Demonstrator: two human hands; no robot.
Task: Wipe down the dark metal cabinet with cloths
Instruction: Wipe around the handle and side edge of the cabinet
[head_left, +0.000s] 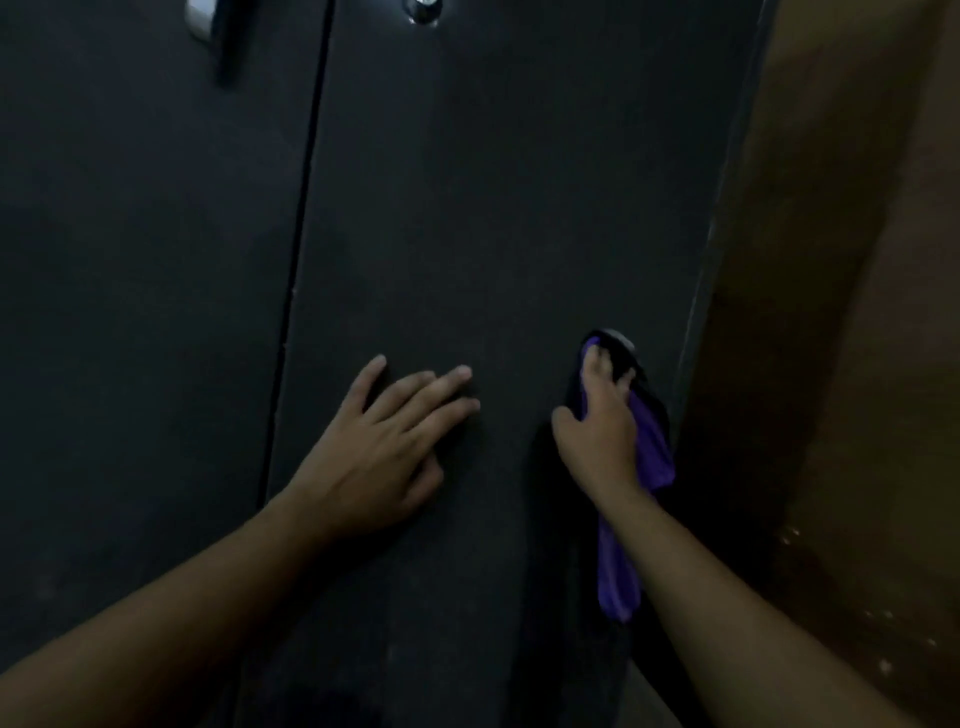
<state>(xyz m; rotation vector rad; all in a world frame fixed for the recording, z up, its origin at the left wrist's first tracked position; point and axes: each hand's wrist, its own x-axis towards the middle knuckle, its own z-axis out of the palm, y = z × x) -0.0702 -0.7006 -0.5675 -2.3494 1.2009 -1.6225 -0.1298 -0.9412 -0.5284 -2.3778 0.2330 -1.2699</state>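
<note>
1. Nearest, two bare forearms reach in from the bottom of the view toward the cabinet.
2. The left hand lies flat on the right door, in its lower middle. Its fingers are straight and spread and it holds nothing; it seems only to brace.
3. The right hand presses a purple cloth against the same door, close to its right edge. The fingers curl over the bunched top of the cloth, and a loose tail hangs down beside the wrist.
4. At those fingertips sits a dark shape with a pale rim. Whether it is a second cloth or a fitting on the door cannot be told.
5. The seam runs up left of the left hand. Beyond it, the left door has no hand on it.
6. Farthest, at the top edge, are a shiny handle on the left door and a round knob on the right door. Neither is touched.
7. A brown wall stands just right of the cabinet.
8. The wiping looks to be mid-course. The dim, matte metal shows no line between wiped and unwiped, so the share done cannot be read. The upper right door, the left door and the fittings probably remain.
</note>
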